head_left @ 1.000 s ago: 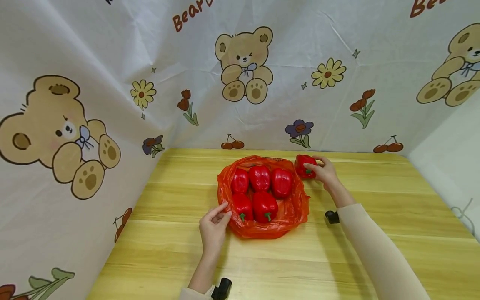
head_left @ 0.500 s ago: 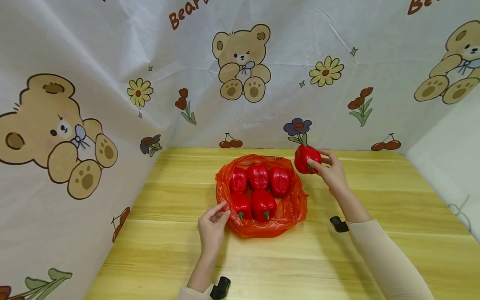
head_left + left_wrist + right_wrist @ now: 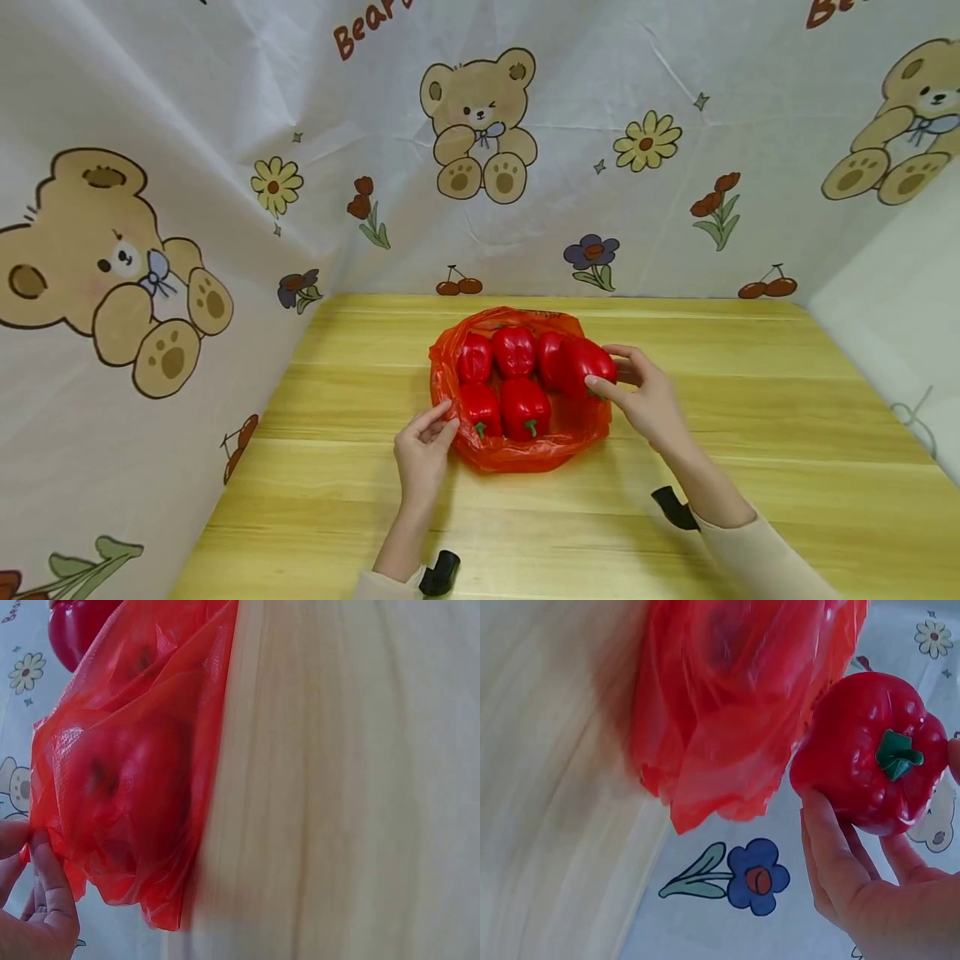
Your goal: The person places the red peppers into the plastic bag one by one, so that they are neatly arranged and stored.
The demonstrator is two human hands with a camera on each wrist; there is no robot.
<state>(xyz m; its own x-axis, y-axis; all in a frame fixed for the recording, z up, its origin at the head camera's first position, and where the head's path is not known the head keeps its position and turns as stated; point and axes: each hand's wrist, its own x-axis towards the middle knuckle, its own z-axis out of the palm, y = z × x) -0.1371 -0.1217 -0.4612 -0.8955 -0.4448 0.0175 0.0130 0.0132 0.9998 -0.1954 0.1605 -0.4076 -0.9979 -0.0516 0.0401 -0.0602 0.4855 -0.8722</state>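
A thin red plastic bag (image 3: 517, 457) stands wide-mouthed on the table, with several red bell peppers (image 3: 525, 408) inside, the front ones showing green stems. My left hand (image 3: 424, 450) pinches the bag's left rim between thumb and fingers; the left wrist view shows the same hand (image 3: 37, 900) at the edge of the film. My right hand (image 3: 651, 402) grips another red bell pepper (image 3: 587, 365) above the bag's right side, overlapping a pepper behind it. In the right wrist view this held pepper (image 3: 870, 754) turns its green stem to the camera, fingers (image 3: 840, 847) beneath it.
The wooden table (image 3: 315, 500) reaches back to a white cloth (image 3: 375, 100) printed with bears and flowers, which also hangs along the left side. A pale plain surface (image 3: 892, 333) stands to the right, with a thin cord (image 3: 917, 421) near it.
My right hand has lifted the bell pepper from the table right of the bag and brought it left and nearer, over the opening. My left hand keeps its hold on the rim.
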